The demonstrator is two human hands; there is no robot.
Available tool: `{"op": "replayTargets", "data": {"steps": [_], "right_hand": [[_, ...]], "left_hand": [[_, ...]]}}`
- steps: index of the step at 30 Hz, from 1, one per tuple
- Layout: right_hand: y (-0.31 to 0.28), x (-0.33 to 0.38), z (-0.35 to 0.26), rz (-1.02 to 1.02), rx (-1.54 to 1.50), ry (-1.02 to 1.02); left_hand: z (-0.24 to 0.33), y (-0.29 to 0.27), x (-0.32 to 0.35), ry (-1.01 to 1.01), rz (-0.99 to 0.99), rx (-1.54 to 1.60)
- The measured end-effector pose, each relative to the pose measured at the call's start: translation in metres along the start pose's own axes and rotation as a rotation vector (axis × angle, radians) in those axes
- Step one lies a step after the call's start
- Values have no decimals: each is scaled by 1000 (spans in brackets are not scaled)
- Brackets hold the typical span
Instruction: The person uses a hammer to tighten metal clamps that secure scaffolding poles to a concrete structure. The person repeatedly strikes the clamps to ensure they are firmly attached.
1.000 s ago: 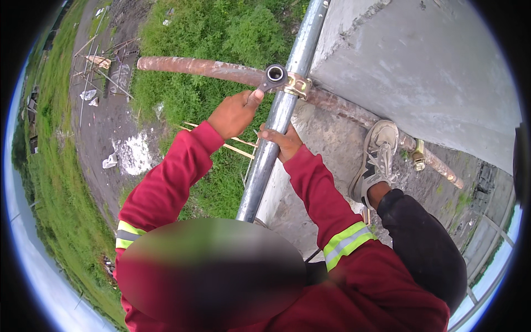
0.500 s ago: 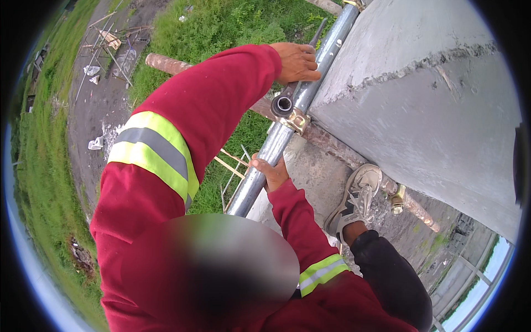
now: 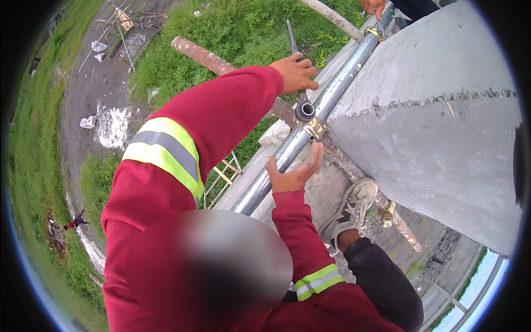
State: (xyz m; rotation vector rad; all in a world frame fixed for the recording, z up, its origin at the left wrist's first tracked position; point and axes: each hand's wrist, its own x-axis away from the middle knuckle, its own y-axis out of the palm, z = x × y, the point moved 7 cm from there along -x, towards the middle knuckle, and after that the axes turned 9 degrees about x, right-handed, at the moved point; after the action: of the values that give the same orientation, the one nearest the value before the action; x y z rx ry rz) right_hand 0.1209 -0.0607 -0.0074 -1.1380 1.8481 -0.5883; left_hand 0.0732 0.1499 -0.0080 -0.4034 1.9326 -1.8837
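Observation:
My left hand (image 3: 298, 73) is closed round the handle of a dark ratchet spanner (image 3: 292, 37), whose tapered end sticks out beyond my fingers. The spanner's round socket head (image 3: 305, 112) sits over a brass-coloured scaffold coupler (image 3: 317, 128). That coupler joins a shiny galvanized pipe (image 3: 287, 152) to a rusty pipe (image 3: 202, 55) crossing under it. Just below the coupler, my right hand (image 3: 298, 172) is open, thumb apart from the stretched fingers. Its fingertips reach close to the coupler's underside; whether they touch it I cannot tell.
A large grey concrete block (image 3: 431, 133) fills the right side. My shoe (image 3: 354, 207) rests near the rusty pipe, which carries another coupler (image 3: 388, 214). At the top, another person's hand (image 3: 374, 6) works by a further coupler (image 3: 376, 34). Grass and ground lie far below.
My right hand has let go of the galvanized pipe and moved up beside the coupler. The spanner handle has swung left, away from the pipe. Another person's hand has come into view.

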Motion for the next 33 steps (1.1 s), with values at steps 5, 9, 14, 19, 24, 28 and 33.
{"op": "replayTargets", "data": {"steps": [5, 9, 14, 19, 24, 28, 33], "right_hand": [[10, -43, -19, -201, 257, -322], [11, -68, -12, -497, 350, -372], [1, -80, -13, -565, 518, -497], [5, -80, -7, -576, 430, -505], [3, -85, -17, -538, 373, -588], [12, -114, -21, -736, 463, -446], [29, -140, -21, -852, 858, -333]], "left_hand": [[11, -14, -7, 83, 169, -108], [10, -16, -7, 31, 130, -69], [-8, -15, 13, -111, -52, -40], [5, -29, 91, -283, -134, 137], [84, -16, 142, -558, -243, 976], [115, -7, 141, -643, -187, 1171], [113, -2, 143, -721, -128, 1225]]}}
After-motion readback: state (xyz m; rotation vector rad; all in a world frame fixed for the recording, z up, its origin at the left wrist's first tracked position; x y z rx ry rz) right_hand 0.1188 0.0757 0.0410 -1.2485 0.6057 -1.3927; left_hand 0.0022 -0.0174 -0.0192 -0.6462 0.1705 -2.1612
